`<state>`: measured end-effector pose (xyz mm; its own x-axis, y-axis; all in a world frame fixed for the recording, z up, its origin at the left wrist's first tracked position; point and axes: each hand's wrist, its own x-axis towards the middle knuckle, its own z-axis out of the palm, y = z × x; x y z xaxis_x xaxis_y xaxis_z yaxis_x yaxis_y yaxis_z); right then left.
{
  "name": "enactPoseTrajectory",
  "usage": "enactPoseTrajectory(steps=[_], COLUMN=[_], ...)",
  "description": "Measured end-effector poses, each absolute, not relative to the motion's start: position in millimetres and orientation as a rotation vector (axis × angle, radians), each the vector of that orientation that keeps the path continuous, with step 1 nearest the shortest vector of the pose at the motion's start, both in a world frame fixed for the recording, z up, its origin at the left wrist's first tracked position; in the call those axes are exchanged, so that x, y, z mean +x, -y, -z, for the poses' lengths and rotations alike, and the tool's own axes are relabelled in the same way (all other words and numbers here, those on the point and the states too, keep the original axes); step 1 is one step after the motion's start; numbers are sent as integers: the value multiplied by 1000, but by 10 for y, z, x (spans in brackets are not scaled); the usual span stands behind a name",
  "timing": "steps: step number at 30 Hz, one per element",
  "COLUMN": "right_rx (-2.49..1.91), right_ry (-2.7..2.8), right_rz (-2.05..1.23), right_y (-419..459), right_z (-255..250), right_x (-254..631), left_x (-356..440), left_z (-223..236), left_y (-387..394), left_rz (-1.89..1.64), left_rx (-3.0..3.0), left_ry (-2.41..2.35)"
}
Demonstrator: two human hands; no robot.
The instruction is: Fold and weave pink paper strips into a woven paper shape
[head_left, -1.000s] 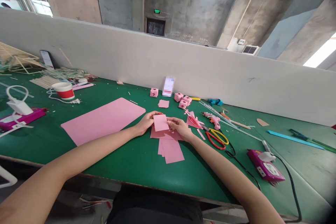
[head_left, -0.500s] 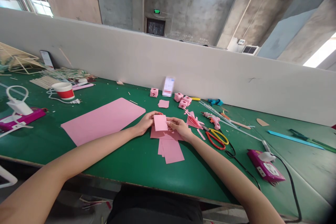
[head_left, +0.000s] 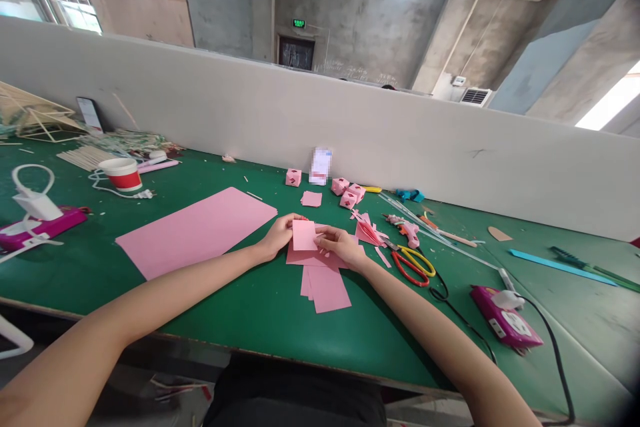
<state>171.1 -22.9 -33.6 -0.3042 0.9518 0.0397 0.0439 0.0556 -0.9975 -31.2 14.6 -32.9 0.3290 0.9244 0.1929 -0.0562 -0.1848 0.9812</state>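
Observation:
A small pink paper square is held up between my two hands, over the table. My left hand grips its left edge, with the fingers partly hidden behind it. At its right edge, my right hand pinches the paper between thumb and fingers. Beneath lie more pink paper pieces, overlapping and partly covered by my hands. Further back sit a small stack of pink squares and several folded pink paper cubes.
Large pink sheets lie to the left. On the right are scissors with red and yellow handles, paper scraps, a glue gun and a purple power strip. A phone leans against the grey partition. A paper cup stands left.
My right hand's fingers have shifted slightly left and up along the paper square's right edge. The square stays almost in place; my left hand has barely moved.

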Motion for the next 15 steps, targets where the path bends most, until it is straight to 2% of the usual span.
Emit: enactPoseTrajectory(steps=[15], right_rx=[-1036], right_ry=[1607], right_rz=[-1305], right_y=[311], right_z=[244], right_x=[1680], left_x=[-314], left_z=[259], left_y=[-140], left_rz=[-1092], left_rx=[1300], left_ry=[-799])
